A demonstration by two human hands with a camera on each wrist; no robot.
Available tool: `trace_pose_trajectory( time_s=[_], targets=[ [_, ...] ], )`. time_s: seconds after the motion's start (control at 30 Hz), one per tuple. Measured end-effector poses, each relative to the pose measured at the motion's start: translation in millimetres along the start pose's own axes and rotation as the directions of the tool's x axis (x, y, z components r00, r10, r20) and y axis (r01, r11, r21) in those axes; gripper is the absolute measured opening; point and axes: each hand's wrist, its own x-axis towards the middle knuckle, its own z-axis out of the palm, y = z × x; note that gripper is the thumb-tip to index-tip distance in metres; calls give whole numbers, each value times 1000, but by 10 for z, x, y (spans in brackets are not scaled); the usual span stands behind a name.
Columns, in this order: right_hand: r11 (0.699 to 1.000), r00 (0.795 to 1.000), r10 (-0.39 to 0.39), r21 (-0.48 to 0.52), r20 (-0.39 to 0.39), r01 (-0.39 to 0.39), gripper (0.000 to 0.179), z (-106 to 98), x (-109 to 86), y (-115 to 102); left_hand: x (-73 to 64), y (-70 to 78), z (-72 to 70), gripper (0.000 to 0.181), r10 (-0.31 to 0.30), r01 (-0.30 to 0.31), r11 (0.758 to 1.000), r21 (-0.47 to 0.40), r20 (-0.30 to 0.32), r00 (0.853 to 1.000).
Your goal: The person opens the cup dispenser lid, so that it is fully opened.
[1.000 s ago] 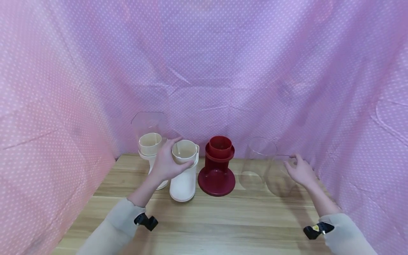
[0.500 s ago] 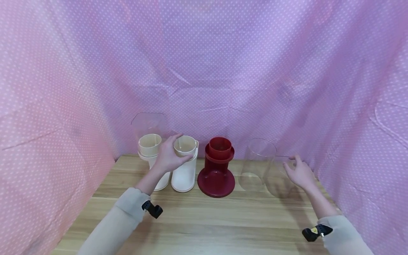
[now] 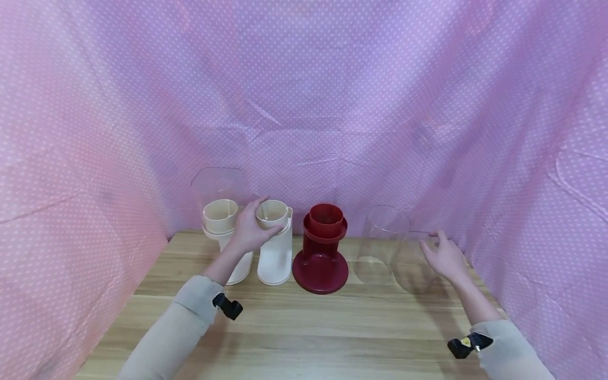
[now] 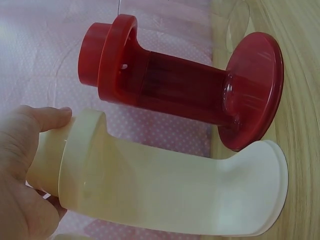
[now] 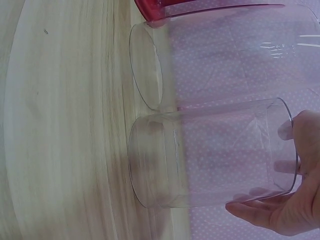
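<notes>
My left hand (image 3: 249,232) grips the round cream collar on top of a white plastic stand (image 3: 274,264), fingers behind and thumb in front. In the left wrist view the stand (image 4: 165,180) has a curved neck and a flat rounded foot, close beside the red stand (image 4: 185,90). At the right, my right hand (image 3: 446,261) holds the upper rim of a clear plastic cylinder (image 5: 225,155) that stands upright on the table. The thumb lies along its outer wall, with other fingers showing through the clear plastic.
A second clear cylinder (image 3: 380,243) stands left of the held one. Left of my left hand is another white stand (image 3: 220,216), partly covered by the hand, with a clear container (image 3: 216,182) behind it. Pink dotted cloth (image 3: 304,95) encloses the wooden table (image 3: 304,332).
My left hand has moved the white stand back, away from me, so its foot lines up with the other stands. My right hand has stayed at the cylinder's rim.
</notes>
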Motion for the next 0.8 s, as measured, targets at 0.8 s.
trace_pose_trajectory(
  time_s=[0.8],
  targets=[
    [968, 902, -24, 215, -432, 128, 51, -85, 28, -469, -53, 253, -144, 88, 243, -237, 969, 72, -84, 966]
  ],
)
